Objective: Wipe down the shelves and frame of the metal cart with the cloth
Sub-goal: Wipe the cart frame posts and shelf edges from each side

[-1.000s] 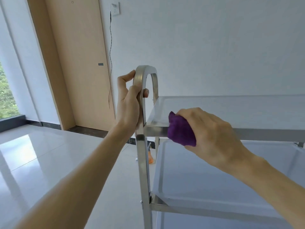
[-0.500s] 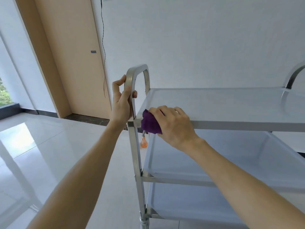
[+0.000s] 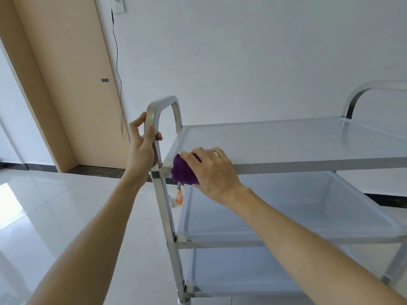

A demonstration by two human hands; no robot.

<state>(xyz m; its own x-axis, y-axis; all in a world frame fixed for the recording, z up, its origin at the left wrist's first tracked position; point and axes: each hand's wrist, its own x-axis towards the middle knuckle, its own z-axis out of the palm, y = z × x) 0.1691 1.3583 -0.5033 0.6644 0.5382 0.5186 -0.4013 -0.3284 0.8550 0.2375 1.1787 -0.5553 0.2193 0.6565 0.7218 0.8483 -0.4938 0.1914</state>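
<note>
— Cloth (image 3: 184, 171) position?
— Your right hand (image 3: 214, 171) bunches it, fingers curled round, against the top shelf's (image 3: 286, 142) front-left corner.
— Left?
— Your left hand (image 3: 141, 148) fingers wrap the cart's handle (image 3: 154, 111).

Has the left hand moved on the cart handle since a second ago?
No. The left hand still grips the near upright of the handle loop, just above the top shelf corner, as before; only the camera shifted.
</note>
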